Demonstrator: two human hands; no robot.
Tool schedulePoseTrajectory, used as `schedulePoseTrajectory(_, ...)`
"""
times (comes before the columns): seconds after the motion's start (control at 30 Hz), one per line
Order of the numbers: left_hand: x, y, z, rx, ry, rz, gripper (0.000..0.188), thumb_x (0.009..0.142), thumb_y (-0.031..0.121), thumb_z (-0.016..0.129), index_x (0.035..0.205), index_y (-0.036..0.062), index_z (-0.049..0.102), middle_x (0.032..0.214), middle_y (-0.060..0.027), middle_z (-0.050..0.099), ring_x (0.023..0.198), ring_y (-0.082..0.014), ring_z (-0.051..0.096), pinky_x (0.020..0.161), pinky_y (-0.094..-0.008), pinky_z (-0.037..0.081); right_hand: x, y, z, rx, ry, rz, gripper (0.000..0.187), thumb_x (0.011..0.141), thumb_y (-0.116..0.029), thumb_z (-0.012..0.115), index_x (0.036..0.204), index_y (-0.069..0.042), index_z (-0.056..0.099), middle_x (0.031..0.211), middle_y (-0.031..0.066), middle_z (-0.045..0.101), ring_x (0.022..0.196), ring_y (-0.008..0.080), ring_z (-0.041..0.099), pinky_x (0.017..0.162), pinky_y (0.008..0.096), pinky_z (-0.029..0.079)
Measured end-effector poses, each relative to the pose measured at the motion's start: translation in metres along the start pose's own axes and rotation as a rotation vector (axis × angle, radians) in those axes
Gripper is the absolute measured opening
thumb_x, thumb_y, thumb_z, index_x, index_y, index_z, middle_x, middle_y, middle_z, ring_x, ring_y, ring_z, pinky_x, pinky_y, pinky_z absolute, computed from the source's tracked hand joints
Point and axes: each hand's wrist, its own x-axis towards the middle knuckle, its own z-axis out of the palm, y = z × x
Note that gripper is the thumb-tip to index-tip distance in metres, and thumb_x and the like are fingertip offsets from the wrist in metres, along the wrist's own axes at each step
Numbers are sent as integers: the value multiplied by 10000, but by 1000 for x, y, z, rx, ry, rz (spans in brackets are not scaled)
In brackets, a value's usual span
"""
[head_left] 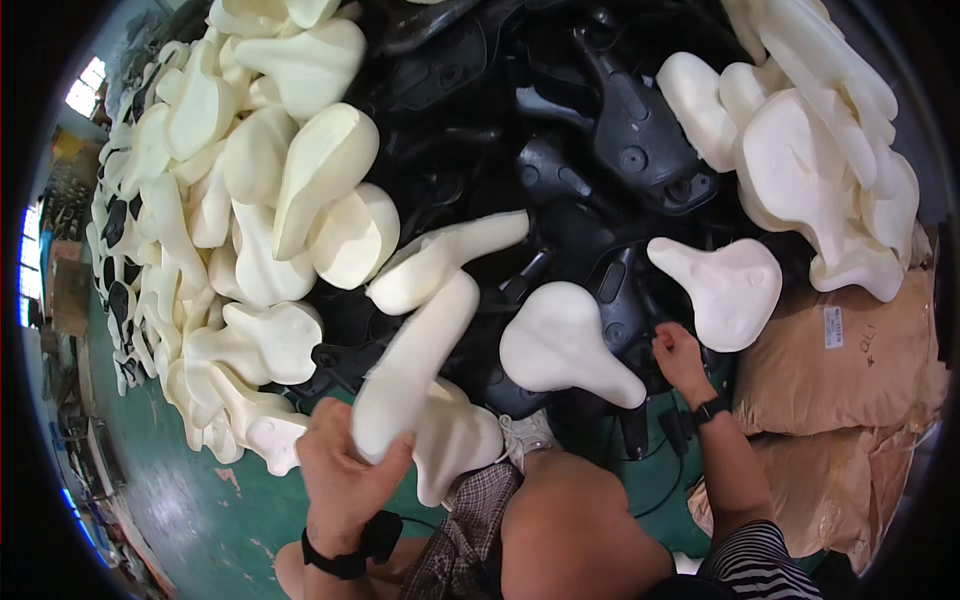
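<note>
My left hand (352,470) grips the wide end of a cream foam bicycle saddle pad (418,355), tilted with its narrow nose pointing up and away. Another saddle pad (450,440) lies just behind it, by my knee. My right hand (682,360) has its fingers curled together beside a black plastic saddle base (622,305); whether anything small is in them is hidden. Just above and to its right lies a pale saddle pad (728,290), apart from the hand. A white saddle pad (565,340) rests on the black bases between my hands.
A large heap of cream saddle pads (255,165) rises on the left. Black saddle bases (640,150) are piled across the middle. More pads (800,165) lie stacked on the right above brown sacks (830,365). Below is a green floor (190,510); a black cable (660,500) runs near my leg.
</note>
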Motion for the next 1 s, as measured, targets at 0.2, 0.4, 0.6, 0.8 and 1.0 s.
schedulePoseTrajectory(0.2, -2, -36, 41, -679, -277, -341, 288, 728, 83, 729, 960, -6, 582, 952, -140, 602, 780, -274, 589, 719, -304, 473, -18, -29, -2, -42, -341, 95, 337, 843, -238, 645, 1084, -7, 603, 911, 167, 663, 796, 273, 648, 714, 344, 514)
schedulePoseTrajectory(0.4, -26, -135, 115, -389, -139, -546, 534, 722, 222, 748, 1173, 16, 550, 1072, -202, 590, 1010, -350, 557, 914, -391, 430, 16, -37, -4, -96, -669, -14, 479, 866, -383, 603, 1136, 13, 593, 1073, 223, 625, 1004, 334, 608, 868, 371, 474)
schedulePoseTrajectory(0.6, -8, -86, 112, -85, -446, -420, 403, 753, 289, 685, 1063, 36, 644, 938, -212, 657, 939, -367, 620, 809, -394, 491, 38, 7, 22, 111, -124, 387, 569, 788, -128, 679, 1273, 54, 445, 1035, 188, 622, 894, 268, 626, 694, 356, 541)
schedulePoseTrajectory(0.8, -5, -45, 9, -454, -376, -463, 319, 795, 129, 663, 1075, -11, 600, 917, -75, 628, 828, -158, 610, 742, -294, 490, 29, -128, -18, 307, -59, 8, 405, 760, -14, 692, 1138, 10, 550, 706, -24, 516, 616, 63, 489, 535, 205, 416)
schedulePoseTrajectory(1.0, -17, -62, -26, -840, 15, -664, 300, 836, 103, 588, 1119, 12, 549, 977, -33, 608, 884, -121, 567, 808, -253, 448, 54, -201, -5, 121, -154, -539, 393, 792, -80, 684, 1161, -16, 566, 1001, 115, 605, 891, 229, 578, 765, 313, 474)
